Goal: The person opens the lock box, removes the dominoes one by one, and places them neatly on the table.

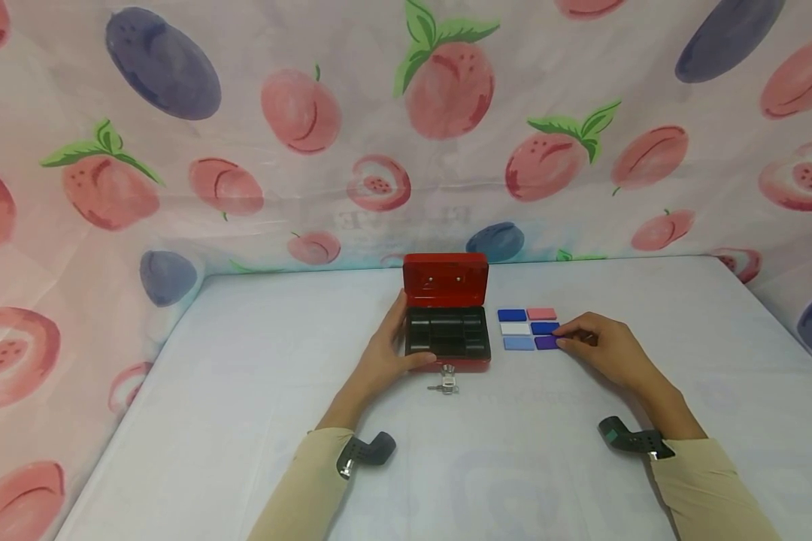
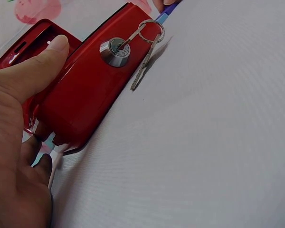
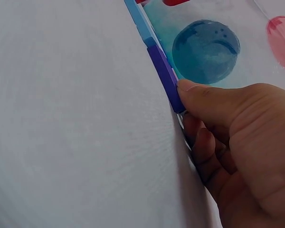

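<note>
A small red cash box (image 1: pixel 449 365) stands with its lid (image 1: pixel 445 279) raised and a black divided tray (image 1: pixel 446 330) inside. My left hand (image 1: pixel 384 353) grips the box's left side, thumb over the front rim, other fingers along the side. On the box's front is a lock (image 2: pixel 116 51) with a key in it; a second key (image 2: pixel 145 66) hangs from the ring. To the right of the box, my right hand (image 1: pixel 605 346) pinches the right end of a purple rectangular tile (image 1: pixel 545 343) between thumb and index finger. In the right wrist view the purple tile (image 3: pixel 164 78) touches the table.
Beside the purple tile lie a light blue tile (image 1: pixel 519 343), a white tile (image 1: pixel 515 328), two dark blue tiles, one at the back left (image 1: pixel 512 315), and a pink tile (image 1: pixel 542 313). A white cloth covers the table (image 1: pixel 487 466). Behind it hangs a fruit-patterned curtain (image 1: pixel 372 98).
</note>
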`<state>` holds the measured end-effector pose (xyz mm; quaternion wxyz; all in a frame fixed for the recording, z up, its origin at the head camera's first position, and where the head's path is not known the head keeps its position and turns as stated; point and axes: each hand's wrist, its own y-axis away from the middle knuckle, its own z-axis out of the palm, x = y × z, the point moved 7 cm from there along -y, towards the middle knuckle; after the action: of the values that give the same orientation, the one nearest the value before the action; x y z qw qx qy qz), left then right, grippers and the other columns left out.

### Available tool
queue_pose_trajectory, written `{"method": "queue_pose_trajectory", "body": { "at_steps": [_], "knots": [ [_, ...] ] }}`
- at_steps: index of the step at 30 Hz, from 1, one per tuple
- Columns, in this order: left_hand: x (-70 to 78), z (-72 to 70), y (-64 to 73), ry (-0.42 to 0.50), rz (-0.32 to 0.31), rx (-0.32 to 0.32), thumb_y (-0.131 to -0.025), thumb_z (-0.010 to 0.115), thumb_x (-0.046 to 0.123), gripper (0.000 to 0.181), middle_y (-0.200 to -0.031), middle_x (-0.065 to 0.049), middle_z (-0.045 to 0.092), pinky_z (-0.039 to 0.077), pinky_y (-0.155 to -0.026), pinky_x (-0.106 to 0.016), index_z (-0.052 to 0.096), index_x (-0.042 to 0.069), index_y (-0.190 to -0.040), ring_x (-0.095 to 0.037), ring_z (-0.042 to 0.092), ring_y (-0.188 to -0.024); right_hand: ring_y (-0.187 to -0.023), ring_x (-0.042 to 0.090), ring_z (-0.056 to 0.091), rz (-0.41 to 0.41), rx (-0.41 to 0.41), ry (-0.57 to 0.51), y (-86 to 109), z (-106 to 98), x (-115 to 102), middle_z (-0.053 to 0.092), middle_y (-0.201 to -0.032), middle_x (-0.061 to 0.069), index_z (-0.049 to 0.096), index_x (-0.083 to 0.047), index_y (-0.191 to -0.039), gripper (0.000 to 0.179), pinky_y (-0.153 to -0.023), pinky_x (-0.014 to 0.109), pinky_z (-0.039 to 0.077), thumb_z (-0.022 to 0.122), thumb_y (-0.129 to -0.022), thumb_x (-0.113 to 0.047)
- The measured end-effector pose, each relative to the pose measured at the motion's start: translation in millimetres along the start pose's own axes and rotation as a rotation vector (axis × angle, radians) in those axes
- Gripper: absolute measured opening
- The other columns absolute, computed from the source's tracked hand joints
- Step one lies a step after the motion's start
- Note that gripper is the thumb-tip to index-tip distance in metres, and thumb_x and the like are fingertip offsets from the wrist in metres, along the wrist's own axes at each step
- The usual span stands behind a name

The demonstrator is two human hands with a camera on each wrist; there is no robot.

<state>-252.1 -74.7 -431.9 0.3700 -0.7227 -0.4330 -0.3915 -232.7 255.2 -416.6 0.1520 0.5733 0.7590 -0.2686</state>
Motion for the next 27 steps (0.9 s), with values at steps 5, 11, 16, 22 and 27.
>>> {"method": "queue_pose_trajectory", "body": {
  "at_steps": [5, 11, 16, 22, 27],
  "knots": [
    [-1.5, -0.5, 1.6, -0.006, 0.001, 0.005, -0.076, 0.08, 0.029, 0.106, -0.155, 0.021, 0.013, 0.027, -0.111, -0.038, 0.008, 0.039, -0.153, -0.006, 0.013, -0.142, -0.077, 0.018, 0.051, -0.004, -0.001, 0.004, -0.1, 1.4, -0.1, 0.063, -0.09, 0.0, 0.074, -0.011, -0.1, 0.013, -0.066, 0.027, 0.044, 0.07, -0.087, -0.011],
    [-2.1, -1.0, 4.8, -0.006, 0.003, 0.007, -0.076, 0.08, 0.029, 0.106, -0.155, 0.022, 0.012, 0.027, -0.111, -0.037, 0.008, 0.037, -0.153, -0.004, 0.013, -0.141, -0.077, 0.018, 0.051, -0.011, -0.001, -0.009, 0.9, 2.1, -1.7, 0.063, -0.09, 0.001, 0.074, -0.011, -0.099, 0.012, -0.066, 0.028, 0.044, 0.07, -0.087, -0.012],
    [-3.8, -2.6, 6.3, 0.001, 0.01, 0.015, -0.076, 0.081, 0.029, 0.107, -0.155, 0.022, 0.012, 0.027, -0.111, -0.037, 0.008, 0.037, -0.153, -0.005, 0.013, -0.142, -0.078, 0.019, 0.052, -0.007, 0.006, -0.008, -0.5, 3.8, -1.5, 0.064, -0.09, 0.001, 0.073, -0.01, -0.1, 0.012, -0.068, 0.029, 0.046, 0.069, -0.089, -0.014],
    [-9.2, -3.7, 5.5, 0.008, 0.002, 0.028, -0.077, 0.08, 0.03, 0.105, -0.156, 0.02, 0.011, 0.026, -0.111, -0.038, 0.008, 0.037, -0.153, -0.007, 0.013, -0.142, -0.083, 0.019, 0.057, 0.001, 0.056, -0.039, -8.8, -4.9, -10.3, 0.068, -0.096, 0.003, 0.072, -0.011, -0.103, 0.018, -0.071, 0.024, 0.048, 0.064, -0.093, -0.023],
    [-8.5, -8.9, 7.3, 0.059, -0.011, 0.099, -0.083, 0.075, 0.029, 0.094, -0.157, -0.002, 0.023, 0.03, -0.109, -0.037, 0.015, 0.025, -0.155, -0.018, 0.027, -0.14, -0.093, 0.019, 0.057, -0.053, 0.113, -0.076, -9.9, -19.3, -32.1, 0.067, -0.101, 0.004, 0.07, -0.011, -0.111, 0.024, -0.074, 0.014, 0.045, 0.061, -0.095, -0.026]
  ]
}}
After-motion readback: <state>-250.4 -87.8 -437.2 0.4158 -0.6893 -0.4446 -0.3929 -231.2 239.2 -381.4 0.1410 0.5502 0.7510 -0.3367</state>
